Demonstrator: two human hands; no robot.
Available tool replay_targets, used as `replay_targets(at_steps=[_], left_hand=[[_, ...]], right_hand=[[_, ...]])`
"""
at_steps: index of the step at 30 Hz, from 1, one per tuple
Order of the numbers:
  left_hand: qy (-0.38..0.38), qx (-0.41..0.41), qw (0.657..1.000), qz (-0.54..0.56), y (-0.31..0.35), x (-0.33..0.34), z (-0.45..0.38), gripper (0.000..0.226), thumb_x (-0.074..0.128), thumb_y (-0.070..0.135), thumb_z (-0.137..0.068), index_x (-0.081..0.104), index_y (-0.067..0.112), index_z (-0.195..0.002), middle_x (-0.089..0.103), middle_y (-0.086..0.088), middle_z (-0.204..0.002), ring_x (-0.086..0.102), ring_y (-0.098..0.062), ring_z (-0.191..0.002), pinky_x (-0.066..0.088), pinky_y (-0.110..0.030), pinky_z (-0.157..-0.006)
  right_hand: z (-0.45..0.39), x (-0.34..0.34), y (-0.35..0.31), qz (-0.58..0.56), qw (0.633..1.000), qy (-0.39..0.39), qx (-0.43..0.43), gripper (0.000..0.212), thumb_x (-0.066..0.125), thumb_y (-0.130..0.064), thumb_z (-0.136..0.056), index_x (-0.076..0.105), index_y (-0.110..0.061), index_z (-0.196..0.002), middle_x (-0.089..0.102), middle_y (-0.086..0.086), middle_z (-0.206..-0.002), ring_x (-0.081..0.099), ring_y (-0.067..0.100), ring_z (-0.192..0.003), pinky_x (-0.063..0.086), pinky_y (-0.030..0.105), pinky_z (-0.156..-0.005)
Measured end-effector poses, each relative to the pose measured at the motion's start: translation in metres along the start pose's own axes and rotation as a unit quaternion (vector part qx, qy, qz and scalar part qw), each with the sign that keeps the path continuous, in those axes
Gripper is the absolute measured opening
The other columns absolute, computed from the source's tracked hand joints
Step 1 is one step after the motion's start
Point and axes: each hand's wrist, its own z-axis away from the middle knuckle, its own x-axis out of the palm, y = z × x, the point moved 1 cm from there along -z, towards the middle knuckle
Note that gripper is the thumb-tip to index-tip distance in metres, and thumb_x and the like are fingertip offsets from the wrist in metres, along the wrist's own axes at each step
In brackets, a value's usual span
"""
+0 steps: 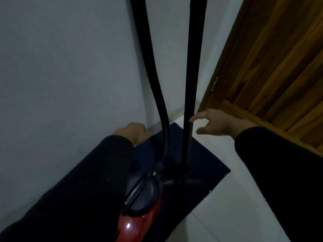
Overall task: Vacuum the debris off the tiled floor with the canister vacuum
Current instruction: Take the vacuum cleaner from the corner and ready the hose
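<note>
The red canister vacuum (138,222) with a dark grey lid and handle sits at the bottom centre, on a dark blue mat (202,154). Its black hose (152,67) rises from the front and runs out of the top of the view. The black wand (192,67) stands upright beside the hose, with its floor head (190,180) resting on the mat. My right hand (220,124) is open with fingers spread, its index fingertip at the wand. My left hand (135,132) is curled by the wall at the mat's far corner, and nothing shows in it.
A pale grey wall (70,67) runs along the left and meets another wall in a corner behind the wand. A wooden door (279,67) stands at the right. White floor tiles (227,206) lie right of the mat. The light is dim.
</note>
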Motion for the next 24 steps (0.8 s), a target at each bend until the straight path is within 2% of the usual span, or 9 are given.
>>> replay_targets(at_steps=[2, 5, 9, 12, 15, 17, 20, 22, 24], left_hand=[[0.021, 0.036, 0.997, 0.065, -0.004, 0.014, -0.01, 0.058, 0.035, 0.045, -0.098, 0.029, 0.014, -0.147, 0.037, -0.013, -0.149, 0.036, -0.029, -0.134, 0.03, -0.035, -0.11], [0.05, 0.083, 0.976, 0.193, -0.007, 0.032, -0.025, 0.058, 0.037, 0.042, -0.099, 0.02, 0.021, -0.15, 0.036, -0.017, -0.149, 0.037, -0.031, -0.133, 0.028, -0.031, -0.109], [0.073, 0.131, 0.953, 0.261, -0.007, 0.04, -0.037, 0.058, 0.039, 0.036, -0.1, 0.014, 0.024, -0.151, 0.04, -0.015, -0.146, 0.042, -0.027, -0.129, 0.029, -0.023, -0.102], [0.104, 0.148, 0.932, 0.313, 0.001, 0.04, -0.058, 0.06, 0.043, 0.032, -0.099, 0.012, 0.027, -0.151, 0.044, -0.018, -0.141, 0.046, -0.027, -0.125, 0.031, -0.021, -0.095], [0.113, 0.152, 0.91, 0.369, 0.008, 0.056, -0.079, 0.063, 0.046, 0.034, -0.098, 0.012, 0.029, -0.15, 0.042, -0.017, -0.142, 0.043, -0.025, -0.126, 0.03, -0.018, -0.092], [0.104, 0.153, 0.907, 0.379, 0.012, 0.069, -0.092, 0.065, 0.047, 0.035, -0.097, 0.01, 0.03, -0.151, 0.043, -0.015, -0.142, 0.046, -0.024, -0.122, 0.03, -0.015, -0.088], [0.082, 0.169, 0.903, 0.386, 0.019, 0.08, -0.104, 0.071, 0.05, 0.03, -0.097, 0.006, 0.028, -0.152, 0.029, -0.007, -0.154, 0.03, -0.022, -0.139, 0.023, -0.02, -0.103], [0.069, 0.185, 0.89, 0.41, 0.024, 0.083, -0.11, 0.074, 0.051, 0.021, -0.097, 0.002, 0.028, -0.152, 0.027, 0.002, -0.152, 0.028, -0.017, -0.139, 0.02, -0.016, -0.101], [0.057, 0.209, 0.875, 0.434, 0.031, 0.085, -0.114, 0.08, 0.053, 0.014, -0.095, -0.002, 0.031, -0.151, 0.026, 0.014, -0.142, 0.027, -0.007, -0.135, 0.019, -0.011, -0.098]], right_hand=[[-0.008, 0.012, 0.0, 0.02, 0.999, 0.036, -0.019, 0.05, 0.067, -0.03, -0.084, 0.049, -0.047, -0.128, 0.04, 0.008, -0.142, 0.04, 0.029, -0.133, 0.036, 0.038, -0.107], [-0.016, 0.02, -0.005, 0.001, 0.995, 0.097, -0.02, 0.062, 0.068, -0.03, -0.086, 0.04, -0.047, -0.139, 0.022, 0.009, -0.153, 0.034, 0.031, -0.137, 0.034, 0.038, -0.109], [-0.021, 0.024, -0.013, -0.005, 0.986, 0.163, -0.033, 0.071, 0.069, -0.031, -0.086, 0.03, -0.051, -0.142, 0.007, 0.002, -0.159, 0.029, 0.032, -0.141, 0.033, 0.036, -0.111], [-0.03, 0.027, -0.015, -0.003, 0.977, 0.209, -0.036, 0.076, 0.069, -0.031, -0.086, 0.024, -0.053, -0.144, 0.001, 0.002, -0.16, 0.033, 0.033, -0.14, 0.038, 0.035, -0.108], [-0.037, 0.047, -0.024, 0.002, 0.921, 0.385, -0.06, 0.078, 0.069, -0.023, -0.085, 0.026, -0.046, -0.146, 0.004, 0.009, -0.161, 0.036, 0.03, -0.137, 0.043, 0.03, -0.096], [-0.043, 0.065, -0.029, 0.012, 0.879, 0.471, -0.079, 0.077, 0.069, -0.012, -0.084, 0.031, -0.039, -0.145, 0.01, 0.013, -0.16, 0.034, 0.026, -0.136, 0.046, 0.037, -0.099], [-0.055, 0.085, -0.024, 0.069, 0.86, 0.487, -0.14, 0.078, 0.066, 0.003, -0.08, 0.034, -0.032, -0.142, 0.025, 0.019, -0.155, 0.036, 0.041, -0.138, 0.045, 0.058, -0.103], [-0.059, 0.085, -0.015, 0.106, 0.867, 0.459, -0.161, 0.078, 0.065, 0.004, -0.079, 0.034, -0.032, -0.141, 0.033, 0.02, -0.153, 0.042, 0.047, -0.133, 0.042, 0.061, -0.102], [-0.059, 0.08, -0.008, 0.123, 0.887, 0.415, -0.162, 0.076, 0.064, -0.003, -0.082, 0.031, -0.035, -0.142, 0.034, 0.016, -0.154, 0.048, 0.045, -0.127, 0.048, 0.056, -0.097]])
